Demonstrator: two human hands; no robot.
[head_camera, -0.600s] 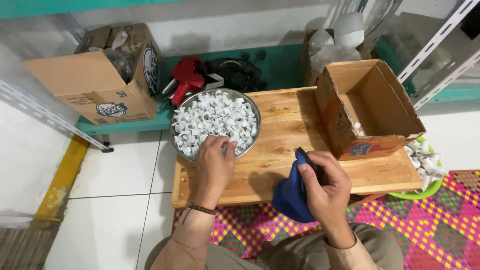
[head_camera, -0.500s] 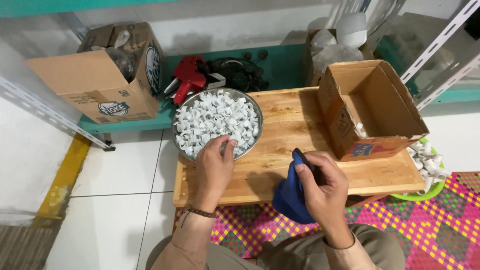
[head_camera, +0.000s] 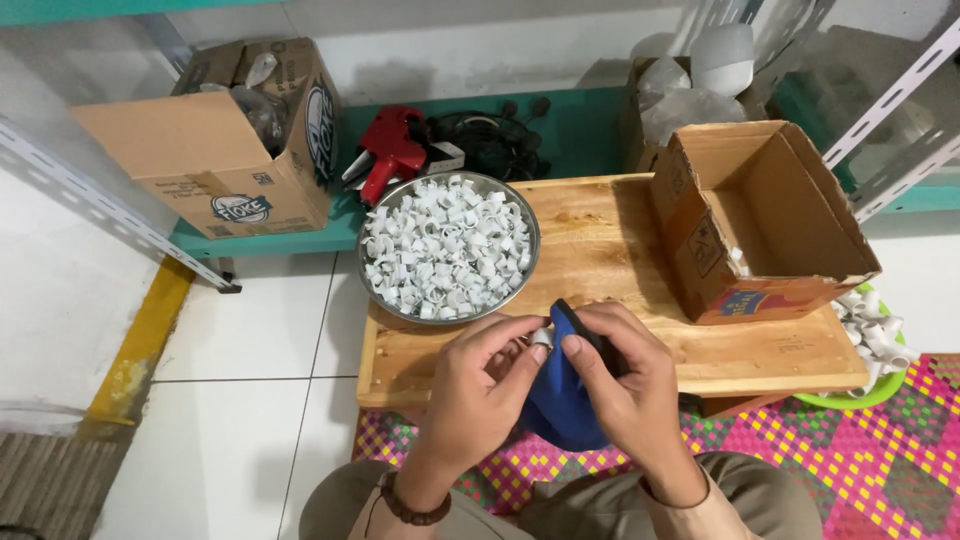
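white clip (head_camera: 541, 337), one small plastic piece, now sits pinched between the left hand's (head_camera: 487, 378) thumb and forefinger, raised off the desk (head_camera: 600, 250) and held right against the tip of the blue tool (head_camera: 562, 395) in front of the person's lap. a moment ago that left hand was down at the near rim of the metal bowl (head_camera: 450, 258) among the heap of like white pieces; it has since lifted away and come across to meet the right hand (head_camera: 625, 395). so the pick from the bowl looks done, and the work has passed to bringing piece and tool together. the left grip is closed on the clip. the right grip is wrapped closed around the blue tool, much as before, though it has drawn in a little toward the left hand. the bowl stays on the left end of the wooden desk, and the open cardboard box (head_camera: 760, 215) stays on the right end.
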